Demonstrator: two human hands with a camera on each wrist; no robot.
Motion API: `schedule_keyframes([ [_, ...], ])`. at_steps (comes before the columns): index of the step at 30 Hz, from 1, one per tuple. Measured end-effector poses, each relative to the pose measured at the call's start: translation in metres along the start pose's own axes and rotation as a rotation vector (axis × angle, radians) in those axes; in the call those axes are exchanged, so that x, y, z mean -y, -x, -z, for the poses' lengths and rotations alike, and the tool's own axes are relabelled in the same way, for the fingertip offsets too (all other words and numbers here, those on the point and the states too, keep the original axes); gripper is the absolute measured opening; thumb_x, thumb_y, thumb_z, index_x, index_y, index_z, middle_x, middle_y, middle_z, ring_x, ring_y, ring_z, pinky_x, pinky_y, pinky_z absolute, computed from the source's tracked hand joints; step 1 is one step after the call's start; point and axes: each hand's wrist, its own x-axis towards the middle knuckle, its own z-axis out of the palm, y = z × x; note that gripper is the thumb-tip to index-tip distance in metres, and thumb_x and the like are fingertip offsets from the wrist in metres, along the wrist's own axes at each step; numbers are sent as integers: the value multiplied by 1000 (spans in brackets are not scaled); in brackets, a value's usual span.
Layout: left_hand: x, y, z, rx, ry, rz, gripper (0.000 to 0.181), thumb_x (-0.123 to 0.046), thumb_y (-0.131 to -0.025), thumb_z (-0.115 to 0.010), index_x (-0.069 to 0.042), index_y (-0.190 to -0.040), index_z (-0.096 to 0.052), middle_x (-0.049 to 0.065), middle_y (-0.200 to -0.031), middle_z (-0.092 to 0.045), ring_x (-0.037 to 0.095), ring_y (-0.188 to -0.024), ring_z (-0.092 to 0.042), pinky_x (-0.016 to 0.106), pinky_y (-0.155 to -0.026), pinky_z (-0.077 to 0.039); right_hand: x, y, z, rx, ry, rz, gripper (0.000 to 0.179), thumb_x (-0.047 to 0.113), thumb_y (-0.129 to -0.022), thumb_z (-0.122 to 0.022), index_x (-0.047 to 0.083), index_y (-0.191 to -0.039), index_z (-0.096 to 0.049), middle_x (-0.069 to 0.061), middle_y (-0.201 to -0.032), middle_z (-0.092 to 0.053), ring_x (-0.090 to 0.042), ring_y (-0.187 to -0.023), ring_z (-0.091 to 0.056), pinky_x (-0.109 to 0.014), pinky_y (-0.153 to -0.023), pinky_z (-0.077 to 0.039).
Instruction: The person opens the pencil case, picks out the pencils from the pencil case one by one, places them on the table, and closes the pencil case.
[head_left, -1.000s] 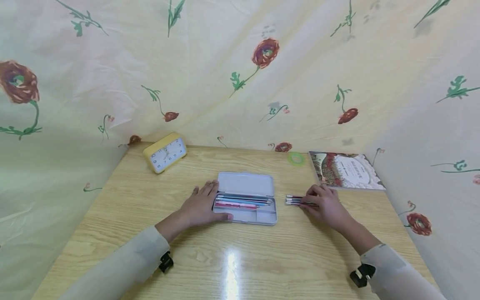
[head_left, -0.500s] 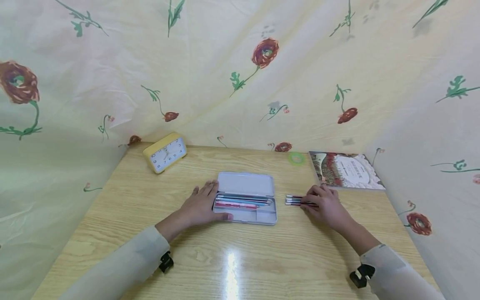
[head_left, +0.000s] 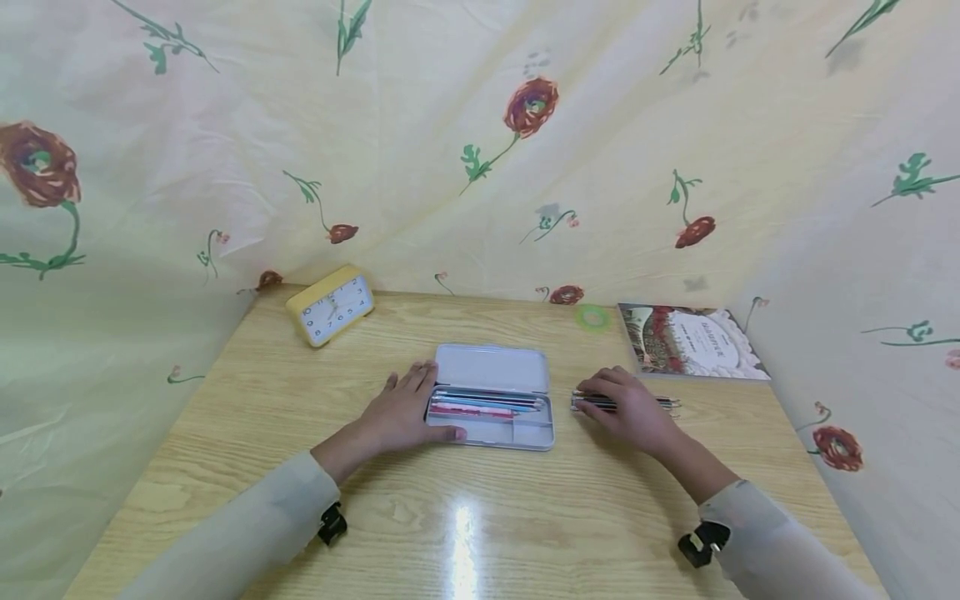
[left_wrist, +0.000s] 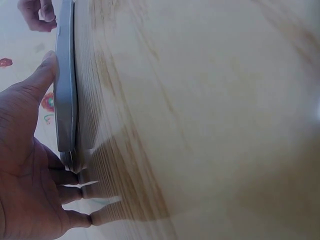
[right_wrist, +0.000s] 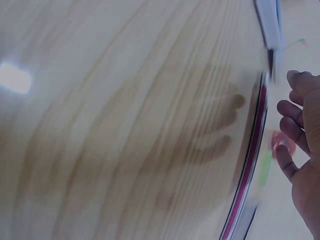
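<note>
A pale metal pencil case (head_left: 491,433) lies with its lid (head_left: 491,368) folded back. Several pencils and a pink-and-white one (head_left: 472,410) lie in its rear compartment. My left hand (head_left: 401,414) rests at its left end, thumb on the front edge; in the left wrist view the other fingers (left_wrist: 75,219) reach the table. To the right of the case, several dark-striped pencils (head_left: 663,402) lie side by side on the table, eraser ends to the left. My right hand (head_left: 630,412) is over their left part, and in the right wrist view its loosely bent fingers are apart from the pencils (right_wrist: 252,145).
On the wooden table (head_left: 375,533), a yellow clock (head_left: 330,304) stands at the back left. A green ring (head_left: 593,317) like a tape roll lies at the back, left of a book (head_left: 693,342). Flower-printed cloth (head_left: 420,142) hangs behind the table.
My right hand has let go of the pencils' middle and moved left along them, uncovering their right ends. The left hand and the case have stayed put.
</note>
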Motion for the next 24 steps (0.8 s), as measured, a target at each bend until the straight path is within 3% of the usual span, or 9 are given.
schedule_keyframes([
  [5,-1,1,1,2,10,1,134,-88,-90,-65,0,-176,-13,17,-187,-14,36,-175,-10,61,-142,-10,16,-17,-11,39,-53,15,19,8,-93,-89,5,-110,-83,-6,-105,-78,-19,-92,-66,-38,-75,-58],
  [13,0,0,0,6,-3,-1,134,-90,-90,-63,-1,-177,-13,16,-187,-13,36,-175,-9,61,-142,-10,32,-34,-28,167,-14,-18,22,12,-93,-90,12,-115,-84,-1,-112,-74,-16,-97,-57,-37,-82,-49],
  [24,-1,2,3,16,0,9,134,-89,-90,-65,-2,-177,-12,15,-187,-13,35,-175,-8,59,-142,-9,47,-47,-38,241,74,-67,28,5,-91,-86,12,-118,-83,-3,-114,-69,-25,-104,-59,-55,-90,-54],
])
